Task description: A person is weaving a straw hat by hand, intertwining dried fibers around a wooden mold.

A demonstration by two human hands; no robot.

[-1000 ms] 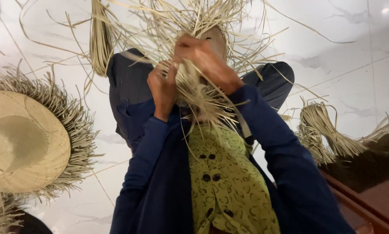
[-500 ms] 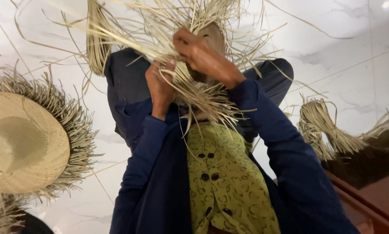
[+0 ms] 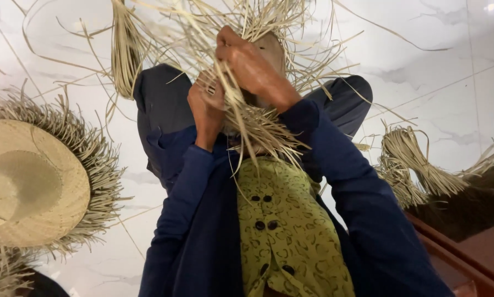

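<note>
Right hand [image 3: 252, 69] and left hand [image 3: 205, 107] both grip the straw strands [image 3: 258, 129] of the unfinished weave. Loose strands beyond the fingers may tangle or slip free, loosening the weave.

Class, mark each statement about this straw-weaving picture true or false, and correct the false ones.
1. Both hands, left hand and right hand, grip the straw strands. True.
2. A woven hat with a loose fringe lies on the floor. True.
3. The sleeves are red. False: they are dark blue.
4. The floor is dark carpet. False: it is pale tile.
5. A tied straw bundle lies beside the person. True.
</note>
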